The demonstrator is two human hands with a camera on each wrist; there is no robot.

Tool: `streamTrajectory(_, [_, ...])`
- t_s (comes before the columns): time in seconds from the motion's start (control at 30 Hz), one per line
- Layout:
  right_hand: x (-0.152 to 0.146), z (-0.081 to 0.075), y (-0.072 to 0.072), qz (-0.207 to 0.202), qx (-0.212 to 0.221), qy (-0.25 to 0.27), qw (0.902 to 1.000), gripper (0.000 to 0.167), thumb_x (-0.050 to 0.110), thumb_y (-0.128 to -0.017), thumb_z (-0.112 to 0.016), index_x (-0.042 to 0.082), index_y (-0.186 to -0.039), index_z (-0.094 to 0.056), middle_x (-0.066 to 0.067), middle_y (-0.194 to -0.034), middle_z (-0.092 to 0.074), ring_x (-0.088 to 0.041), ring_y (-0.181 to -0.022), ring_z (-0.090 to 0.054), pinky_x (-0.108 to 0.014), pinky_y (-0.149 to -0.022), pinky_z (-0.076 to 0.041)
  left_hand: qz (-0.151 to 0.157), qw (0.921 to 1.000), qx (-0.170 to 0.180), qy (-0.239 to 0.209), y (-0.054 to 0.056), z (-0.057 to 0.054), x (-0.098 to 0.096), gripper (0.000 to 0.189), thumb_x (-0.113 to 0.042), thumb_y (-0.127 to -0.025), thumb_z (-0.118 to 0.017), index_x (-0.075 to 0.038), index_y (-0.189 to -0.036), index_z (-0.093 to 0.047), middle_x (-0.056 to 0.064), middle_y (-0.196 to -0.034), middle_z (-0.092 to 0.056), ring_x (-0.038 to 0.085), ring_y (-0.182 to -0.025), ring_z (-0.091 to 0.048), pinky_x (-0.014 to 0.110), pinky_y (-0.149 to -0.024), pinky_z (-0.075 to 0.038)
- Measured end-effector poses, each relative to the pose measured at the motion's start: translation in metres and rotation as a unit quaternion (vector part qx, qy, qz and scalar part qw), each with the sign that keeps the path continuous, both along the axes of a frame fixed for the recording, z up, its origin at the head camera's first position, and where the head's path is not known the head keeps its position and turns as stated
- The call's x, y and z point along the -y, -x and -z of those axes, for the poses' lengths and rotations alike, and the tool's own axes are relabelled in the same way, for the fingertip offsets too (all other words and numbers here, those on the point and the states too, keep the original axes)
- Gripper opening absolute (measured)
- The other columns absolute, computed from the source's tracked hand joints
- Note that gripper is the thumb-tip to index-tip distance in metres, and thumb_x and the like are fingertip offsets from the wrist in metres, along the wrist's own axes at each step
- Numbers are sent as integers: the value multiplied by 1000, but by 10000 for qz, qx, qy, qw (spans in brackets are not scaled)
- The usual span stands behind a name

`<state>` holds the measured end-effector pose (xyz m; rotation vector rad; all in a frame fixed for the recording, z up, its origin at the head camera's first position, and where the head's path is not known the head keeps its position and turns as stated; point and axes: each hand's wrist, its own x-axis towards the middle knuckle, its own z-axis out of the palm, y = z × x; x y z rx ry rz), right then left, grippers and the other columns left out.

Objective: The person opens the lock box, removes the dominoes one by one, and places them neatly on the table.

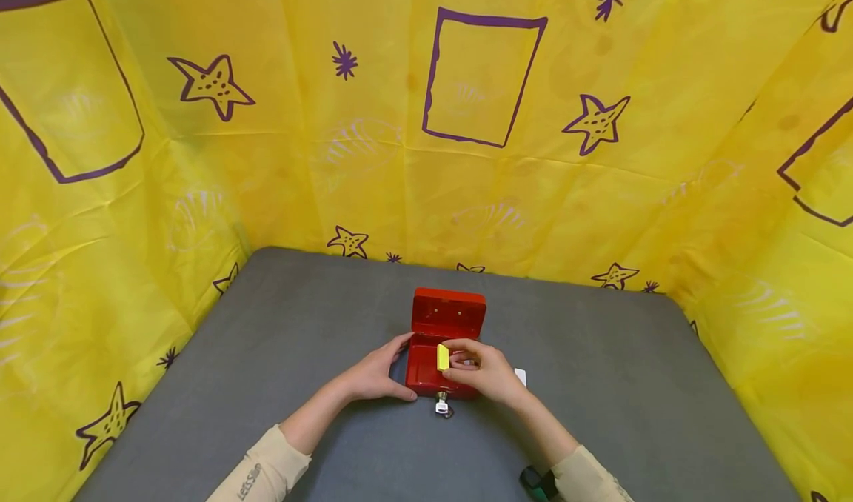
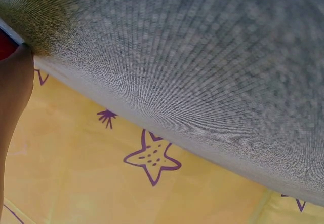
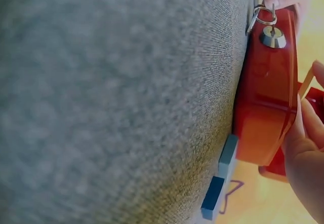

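Note:
A small red cash box [image 1: 421, 375] stands on the grey table with its lid [image 1: 448, 314] raised at the back. My left hand [image 1: 376, 371] holds its left side, thumb at the front corner and fingers toward the rear. My right hand [image 1: 489, 371] pinches a small yellow block [image 1: 443, 357] upright over the open box, between thumb and fingers. A key [image 1: 442, 404] with a ring sits in the front lock [image 3: 273, 37]. In the left wrist view, part of my left hand [image 2: 15, 89] shows beside a red corner of the box.
To the box's right lies a small white piece [image 1: 520, 377], partly behind my right wrist. The right wrist view shows a teal block [image 3: 228, 153] and a dark blue block [image 3: 213, 196] beside the box. Yellow cloth walls [image 1: 380, 191] enclose the table [image 1: 320, 302].

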<state>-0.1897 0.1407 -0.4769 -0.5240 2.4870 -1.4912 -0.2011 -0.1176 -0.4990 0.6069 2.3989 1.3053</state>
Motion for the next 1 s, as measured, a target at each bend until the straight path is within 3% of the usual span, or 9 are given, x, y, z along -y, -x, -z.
streamTrajectory(0.33, [-12,2,0,84,252,352,9990,43,26,-85,-75,17,-126,-63,-5,-115,-65,-25,-104,-61,-26,-78,-55,-21,10000,-25,47,0,0,0,99,-26,-71,-85,-10,-151,-28,12,-151,-37,34,-134,-41,47,-107,-38])
streamTrajectory(1.0, [-47,0,-5,187,332,371,9986,45,22,-87,-74,11,-128,-60,-11,-125,-61,-30,-110,-58,-25,-81,-55,-54,9999,7,87,0,-1,-1,100,-28,-71,-85,-10,-151,-28,13,-151,-37,35,-134,-41,49,-106,-39])
